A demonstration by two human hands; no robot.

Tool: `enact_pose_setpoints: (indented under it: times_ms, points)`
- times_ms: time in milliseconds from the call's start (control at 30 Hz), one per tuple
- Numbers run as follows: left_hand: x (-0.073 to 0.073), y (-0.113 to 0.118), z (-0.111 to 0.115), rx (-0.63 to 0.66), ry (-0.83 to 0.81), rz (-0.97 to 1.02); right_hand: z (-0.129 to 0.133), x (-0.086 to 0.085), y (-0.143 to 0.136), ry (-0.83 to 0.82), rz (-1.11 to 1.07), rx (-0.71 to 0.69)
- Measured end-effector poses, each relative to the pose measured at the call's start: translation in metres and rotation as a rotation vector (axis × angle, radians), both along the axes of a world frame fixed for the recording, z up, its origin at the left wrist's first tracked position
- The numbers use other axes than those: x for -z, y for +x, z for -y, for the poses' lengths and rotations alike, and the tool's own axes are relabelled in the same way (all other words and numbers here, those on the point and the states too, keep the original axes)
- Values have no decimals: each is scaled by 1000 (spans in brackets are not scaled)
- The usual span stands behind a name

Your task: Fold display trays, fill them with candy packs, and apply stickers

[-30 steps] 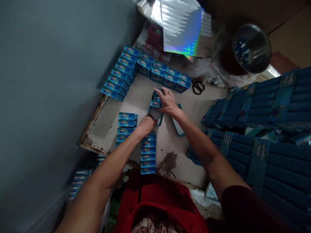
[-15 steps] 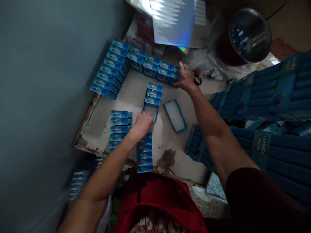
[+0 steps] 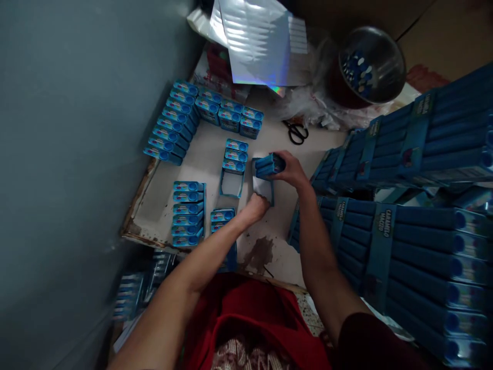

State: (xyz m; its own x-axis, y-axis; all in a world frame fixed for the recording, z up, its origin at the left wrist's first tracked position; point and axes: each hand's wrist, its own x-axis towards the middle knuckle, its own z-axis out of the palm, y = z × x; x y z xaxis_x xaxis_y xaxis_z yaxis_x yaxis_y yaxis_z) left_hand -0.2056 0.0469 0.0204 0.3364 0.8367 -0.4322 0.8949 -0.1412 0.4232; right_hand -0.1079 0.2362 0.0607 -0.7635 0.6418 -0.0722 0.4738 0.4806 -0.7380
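My right hand (image 3: pixel 290 169) is closed around a few small blue candy boxes (image 3: pixel 267 165), tilted over the far end of a shallow blue tray with a white inside (image 3: pixel 262 186). My left hand (image 3: pixel 257 208) has its fingers curled at the near end of this tray, seemingly gripping its edge. To the left, a second tray (image 3: pixel 231 185) has three candy boxes (image 3: pixel 236 154) standing at its far end, with bare space nearer me. A filled tray of boxes (image 3: pixel 188 213) stands further left. Another group of boxes (image 3: pixel 222 215) lies partly under my left forearm.
Upright candy boxes (image 3: pixel 171 123) line the table's left side, and more (image 3: pixel 230 117) stand along the back. Black scissors (image 3: pixel 297 133) lie near plastic bags. A metal bowl (image 3: pixel 372 67) holds blue and white pieces. Stacked blue packs (image 3: pixel 416 241) crowd the right side.
My right hand has brought candy boxes from the right end of the back row to the right-hand tray. My left hand has shifted right, from the middle tray to this one. The scissors now show fully.
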Motion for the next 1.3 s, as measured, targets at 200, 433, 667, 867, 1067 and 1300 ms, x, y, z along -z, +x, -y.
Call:
enact_pose_setpoints:
  times_ms: [200,433,667,867,1067,1300]
  points:
    - [5,-44,-2,51,88,-7,10,21,-33,155,151,46]
    - [16,-52,-6,-11,122,2,21,31,-66,271,338,92]
    - [19,-60,-6,-1,92,40,-40,8,-98,333,362,168]
    - [9,-65,4,-50,133,73,-96,14,-181,254,328,58]
    - [-37,-85,32,-371,31,50,-12,-62,-87,420,29,377]
    - [-41,-80,42,-595,-35,94,90,-48,0,114,34,223]
